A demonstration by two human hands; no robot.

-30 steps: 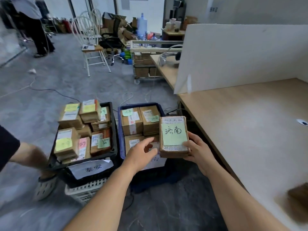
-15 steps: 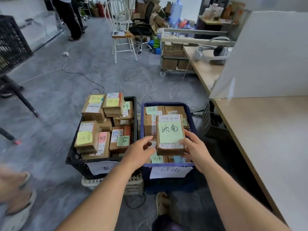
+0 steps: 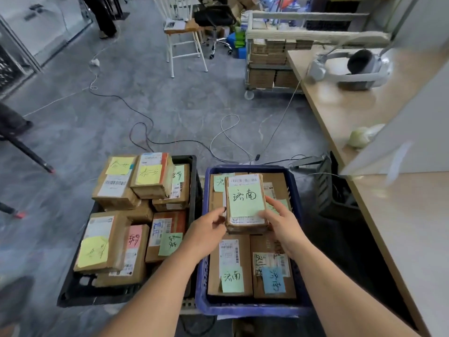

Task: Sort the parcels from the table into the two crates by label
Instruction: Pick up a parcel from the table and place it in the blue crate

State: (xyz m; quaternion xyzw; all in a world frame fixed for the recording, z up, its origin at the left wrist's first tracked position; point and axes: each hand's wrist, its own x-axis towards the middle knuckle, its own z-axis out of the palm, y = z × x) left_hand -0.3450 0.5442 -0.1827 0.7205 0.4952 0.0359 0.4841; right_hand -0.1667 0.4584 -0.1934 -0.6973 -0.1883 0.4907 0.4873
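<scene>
Now both hands are holding one parcel [image 3: 245, 203] just above the centre of the frame, over the blue crate [image 3: 245, 310]. It is being carried face up, green note [image 3: 245, 198] toward the camera, most likely so the handwriting can be checked against the notes below; the two parcels at the near end of that crate are showing what looks like the same two characters, so this seems to be the right bin. The left hand [image 3: 206, 233] is coming in from the lower left, fingers curling round the parcel's near left corner. The right hand [image 3: 283, 223] is cupping the right edge, thumb lying along the top beside the note, fingers tucked underneath where I cannot see them. Both forearms are reaching forward, converging from the bottom of the frame. Left of centre, the black crate [image 3: 73, 295] is piled with parcels wearing mostly yellow notes, with a pink one and some green. Whether the parcel is resting on the layer beneath, I cannot tell.
</scene>
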